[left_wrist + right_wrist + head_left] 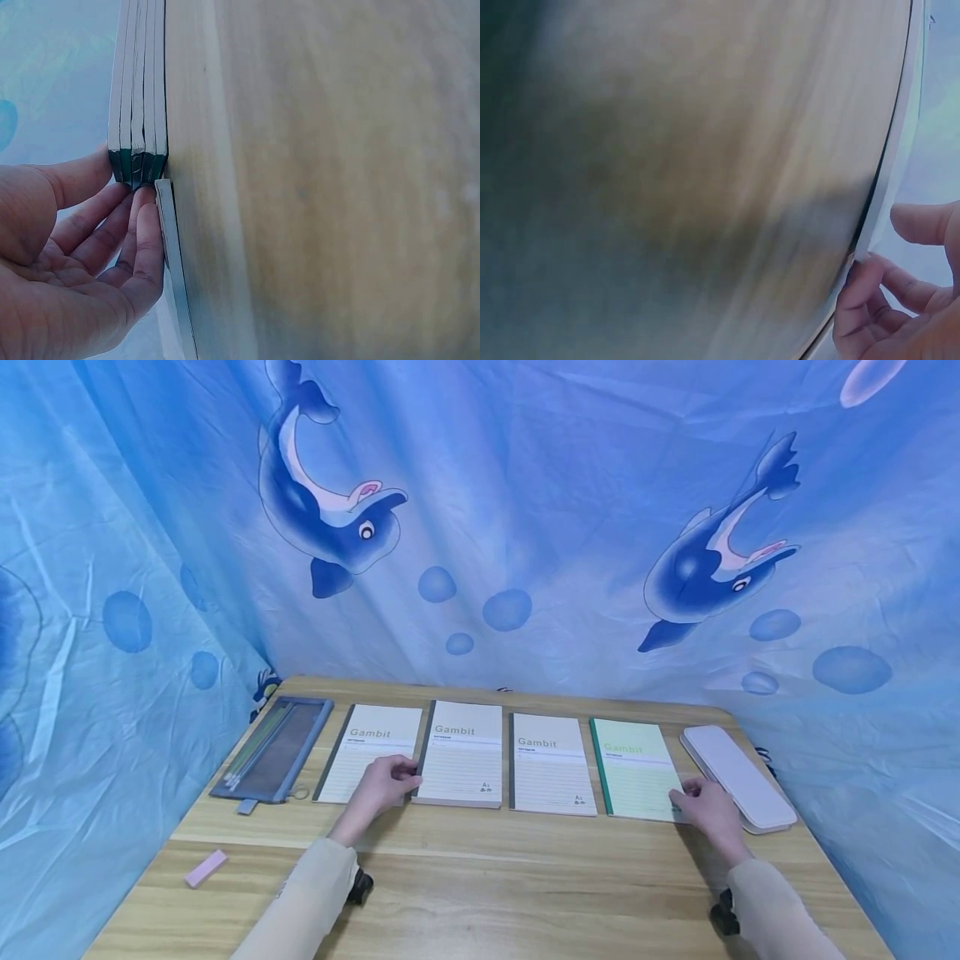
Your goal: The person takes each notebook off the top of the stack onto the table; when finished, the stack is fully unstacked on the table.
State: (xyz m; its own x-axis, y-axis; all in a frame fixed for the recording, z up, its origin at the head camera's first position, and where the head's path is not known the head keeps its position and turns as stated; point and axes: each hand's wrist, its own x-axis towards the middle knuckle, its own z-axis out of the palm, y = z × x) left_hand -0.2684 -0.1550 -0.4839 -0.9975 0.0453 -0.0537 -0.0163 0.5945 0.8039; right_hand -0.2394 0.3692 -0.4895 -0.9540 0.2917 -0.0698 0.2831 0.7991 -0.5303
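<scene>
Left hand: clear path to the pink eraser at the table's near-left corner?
Probably yes. The left hand rests at the notebook stack; only bare table lies between it and the eraser.

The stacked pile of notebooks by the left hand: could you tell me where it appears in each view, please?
Head: pile of notebooks, second from left, left hand at its corner.
Left wrist: upper left, spines edge-on, fingers touching.
Right wrist: not in view.
Shared landmark: wooden table.
</scene>
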